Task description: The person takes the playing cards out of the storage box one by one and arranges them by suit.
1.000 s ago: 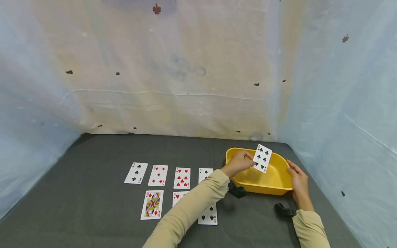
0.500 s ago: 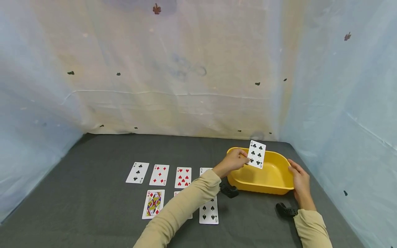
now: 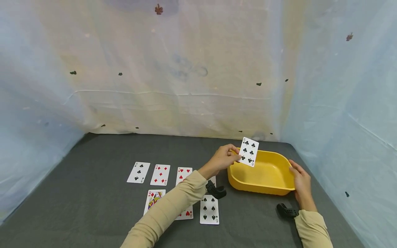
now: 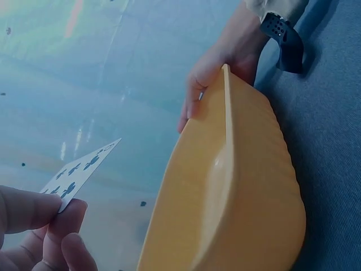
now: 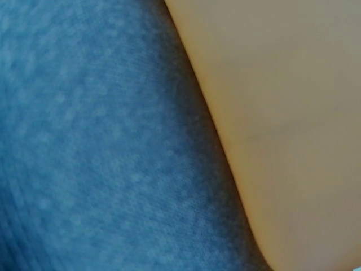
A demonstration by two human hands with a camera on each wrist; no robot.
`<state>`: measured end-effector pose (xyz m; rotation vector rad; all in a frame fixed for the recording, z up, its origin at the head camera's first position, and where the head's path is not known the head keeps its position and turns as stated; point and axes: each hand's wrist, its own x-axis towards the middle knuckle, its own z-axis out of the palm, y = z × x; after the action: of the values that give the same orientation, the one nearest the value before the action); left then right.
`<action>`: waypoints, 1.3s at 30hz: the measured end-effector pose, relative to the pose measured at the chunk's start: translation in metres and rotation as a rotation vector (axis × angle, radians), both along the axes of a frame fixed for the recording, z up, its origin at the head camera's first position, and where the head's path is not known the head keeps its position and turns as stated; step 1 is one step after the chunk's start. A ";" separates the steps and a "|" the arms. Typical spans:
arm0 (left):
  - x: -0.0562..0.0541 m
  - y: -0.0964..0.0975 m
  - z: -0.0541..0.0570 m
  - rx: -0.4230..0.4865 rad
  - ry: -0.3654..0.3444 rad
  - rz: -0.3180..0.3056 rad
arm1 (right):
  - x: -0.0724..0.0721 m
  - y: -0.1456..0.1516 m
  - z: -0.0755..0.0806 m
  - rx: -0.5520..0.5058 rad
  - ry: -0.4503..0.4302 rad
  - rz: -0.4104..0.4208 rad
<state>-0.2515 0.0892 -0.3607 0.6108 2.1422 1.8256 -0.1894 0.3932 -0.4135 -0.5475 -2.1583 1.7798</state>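
My left hand pinches a six of clubs at its lower left corner, thumb in front. The card is raised, face toward me, over the left part of a yellow plastic tub. Seen from the left wrist, the card slants up from the fingertips beside the tub. My right hand grips the tub's right end, fingers over the rim. In the right wrist view only the tub's wall and the cloth show.
On the dark grey cloth lie a three of clubs, five of diamonds, seven of hearts, queen of diamonds, eight of hearts and six of spades. My left arm partly covers some. Pale sheeting hangs behind.
My left hand has moved left and slightly up with the six of clubs, from over the tub's middle toward its left end. The right hand stays at the tub.
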 end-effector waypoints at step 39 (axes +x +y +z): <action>0.023 -0.162 0.016 0.089 0.027 0.118 | -0.002 0.003 -0.002 0.025 -0.017 -0.018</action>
<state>-0.2282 -0.0727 -0.3452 0.5418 2.1665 1.9952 -0.1915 0.3959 -0.4152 -0.5761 -2.1768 1.7423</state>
